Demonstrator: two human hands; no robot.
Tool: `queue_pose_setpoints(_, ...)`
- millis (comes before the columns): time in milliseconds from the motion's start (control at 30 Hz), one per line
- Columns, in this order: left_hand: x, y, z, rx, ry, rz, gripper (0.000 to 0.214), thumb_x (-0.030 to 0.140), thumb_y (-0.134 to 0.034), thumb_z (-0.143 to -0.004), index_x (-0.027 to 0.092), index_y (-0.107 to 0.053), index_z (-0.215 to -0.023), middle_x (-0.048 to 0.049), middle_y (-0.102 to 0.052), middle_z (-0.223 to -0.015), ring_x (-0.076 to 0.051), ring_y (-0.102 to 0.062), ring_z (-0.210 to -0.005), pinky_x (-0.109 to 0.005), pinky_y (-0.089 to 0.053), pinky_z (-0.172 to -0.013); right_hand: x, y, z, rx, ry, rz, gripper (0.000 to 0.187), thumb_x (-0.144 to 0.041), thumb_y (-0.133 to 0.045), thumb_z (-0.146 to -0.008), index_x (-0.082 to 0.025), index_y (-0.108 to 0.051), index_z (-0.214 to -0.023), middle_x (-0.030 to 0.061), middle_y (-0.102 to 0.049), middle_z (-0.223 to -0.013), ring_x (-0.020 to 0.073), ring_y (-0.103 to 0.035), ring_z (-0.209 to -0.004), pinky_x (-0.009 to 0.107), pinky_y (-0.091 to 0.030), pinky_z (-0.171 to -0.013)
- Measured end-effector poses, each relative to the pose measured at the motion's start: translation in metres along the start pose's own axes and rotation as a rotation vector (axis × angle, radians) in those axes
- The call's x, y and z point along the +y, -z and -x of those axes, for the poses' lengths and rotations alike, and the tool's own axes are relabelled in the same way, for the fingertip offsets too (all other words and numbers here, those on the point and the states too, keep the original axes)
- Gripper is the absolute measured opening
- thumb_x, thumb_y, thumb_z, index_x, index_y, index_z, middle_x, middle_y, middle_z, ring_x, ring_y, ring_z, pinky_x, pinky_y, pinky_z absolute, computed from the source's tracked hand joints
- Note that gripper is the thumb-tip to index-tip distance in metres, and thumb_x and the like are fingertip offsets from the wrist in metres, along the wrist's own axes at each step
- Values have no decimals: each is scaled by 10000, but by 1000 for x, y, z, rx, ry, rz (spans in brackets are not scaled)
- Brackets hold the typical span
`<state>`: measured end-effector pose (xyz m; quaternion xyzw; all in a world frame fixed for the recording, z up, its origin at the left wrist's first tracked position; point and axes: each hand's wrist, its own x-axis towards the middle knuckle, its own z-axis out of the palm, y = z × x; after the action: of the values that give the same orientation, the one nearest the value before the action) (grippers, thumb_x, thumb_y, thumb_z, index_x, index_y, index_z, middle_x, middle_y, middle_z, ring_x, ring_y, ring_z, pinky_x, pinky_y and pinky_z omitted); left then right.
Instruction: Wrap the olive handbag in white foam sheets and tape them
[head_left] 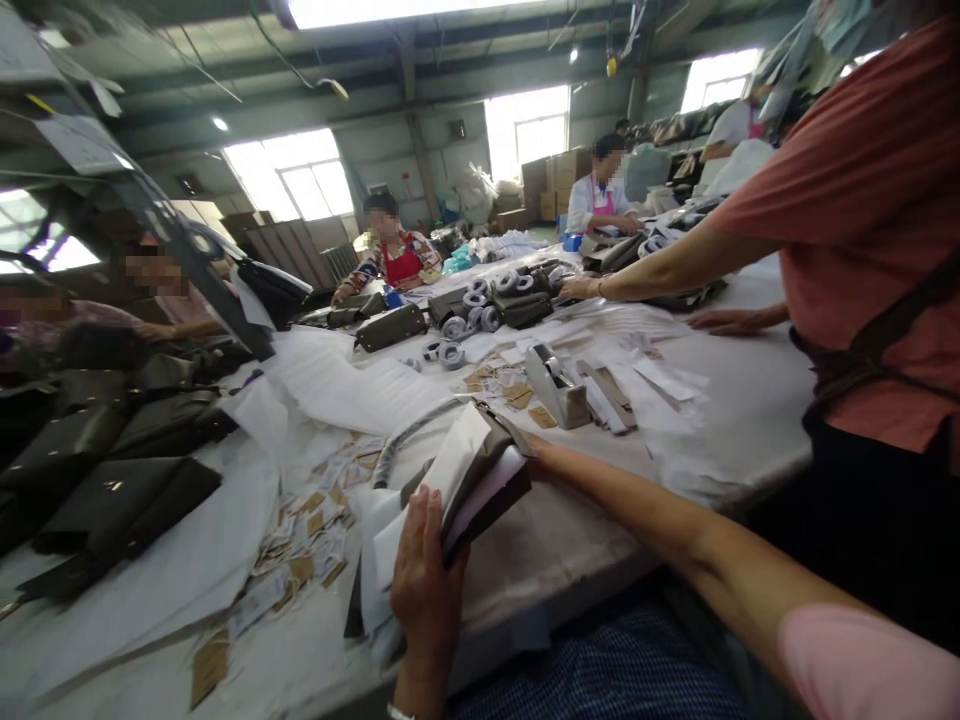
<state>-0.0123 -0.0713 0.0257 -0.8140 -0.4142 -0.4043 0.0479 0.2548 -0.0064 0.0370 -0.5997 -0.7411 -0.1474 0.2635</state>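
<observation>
A dark olive handbag (pixel 491 440) is tilted up at the near side of the table, with white paper sheets (pixel 457 455) against it and a wrapped, curved handle (pixel 397 445) on its left. My left hand (pixel 429 575) grips the bag's near left side, its fingers pressed over the white paper and its thumb by the dark lower edge. At the bag's right side, my right hand (pixel 536 455) reaches behind it; the fingers are hidden. Tan and white hang tags (pixel 315 540) lie scattered to the left of the bag.
A tape dispenser (pixel 556 388) stands beyond my right forearm. Dark bags (pixel 127 500) are piled at the left near white foam sheets (pixel 180 560). More bags and wrapped rolls (pixel 480 310) lie farther back. A co-worker in a red-orange shirt (pixel 870 200) stands close on the right.
</observation>
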Motion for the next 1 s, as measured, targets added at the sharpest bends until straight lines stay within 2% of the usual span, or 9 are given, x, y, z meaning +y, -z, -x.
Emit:
queue_pose_setpoints(133,2,-7,6,-17,-101,-54,702,207,-545,-940,248,-237,-1570,-108,-466,-1520,-311,-473,-1379,-502,-526,-1041,6,9,8,-49,-336,-375,320,-412,-499,-1033,-171,-668,-1159,95,-717,-1107,208,-703,-979,386,-590,-866)
queue_pose_setpoints(267,6,-14,15,-71,-248,-122,624,150,-482,-955,242,-308,-1548,-86,-448,-1532,-300,-439,-1403,-473,-528,-1053,13,35,43,-195,-526,-690,696,-510,-72,-1060,-118,-565,-1356,151,-745,-1056,242,-726,-980,358,-614,-811)
queue_pose_setpoints(367,7,-16,19,-106,-336,-160,590,122,-466,-963,259,-354,-1526,-69,-444,-1533,-294,-437,-1401,-458,-530,-1056,13,59,65,-368,-729,-1121,728,-617,-108,-1022,-146,-396,-1496,155,-693,-1221,268,-700,-1061,407,-600,-866)
queue_pose_setpoints(433,6,-15,20,-123,-364,-170,566,128,-463,-971,268,-379,-1513,-65,-440,-1536,-293,-434,-1401,-451,-531,-1058,11,70,70,-425,-818,-1225,714,-657,-238,-998,-180,-366,-1514,151,-616,-1352,290,-652,-1154,443,-565,-938)
queue_pose_setpoints(600,-1,-13,13,-150,-469,-142,513,146,-437,-992,293,-427,-1483,-36,-453,-1531,-278,-424,-1406,-430,-519,-1072,7,73,44,-249,-500,-482,483,-477,-558,-910,-197,-628,-1297,103,-567,-1418,300,-583,-1238,407,-476,-1051)
queue_pose_setpoints(700,-9,-16,6,-162,-489,-141,495,164,-432,-998,299,-440,-1474,-29,-456,-1531,-271,-424,-1407,-427,-509,-1083,6,57,4,-397,-371,-269,310,-358,-557,-933,-233,-709,-1173,57,-709,-1200,240,-679,-1042,328,-516,-947)
queue_pose_setpoints(800,-16,-21,1,-162,-498,-154,491,171,-445,-997,300,-446,-1470,-29,-464,-1526,-273,-422,-1407,-428,-506,-1086,5,31,-37,-553,-409,-182,188,-353,-690,-880,-195,-772,-941,95,-761,-971,259,-696,-960,314,-520,-882)
queue_pose_setpoints(867,-20,-24,0,-159,-504,-160,495,174,-458,-993,297,-441,-1473,-33,-457,-1531,-274,-412,-1414,-425,-506,-1086,4,14,-57,-632,-484,-96,257,-398,-738,-859,-142,-754,-872,139,-747,-958,276,-689,-974,356,-523,-888)
queue_pose_setpoints(1000,-20,-24,4,-159,-501,-152,504,180,-473,-991,306,-430,-1477,-30,-435,-1547,-265,-380,-1435,-418,-493,-1100,3,-12,-74,-730,-633,41,324,-421,-668,-933,-131,-671,-1078,103,-679,-1126,235,-652,-1034,455,-528,-929)
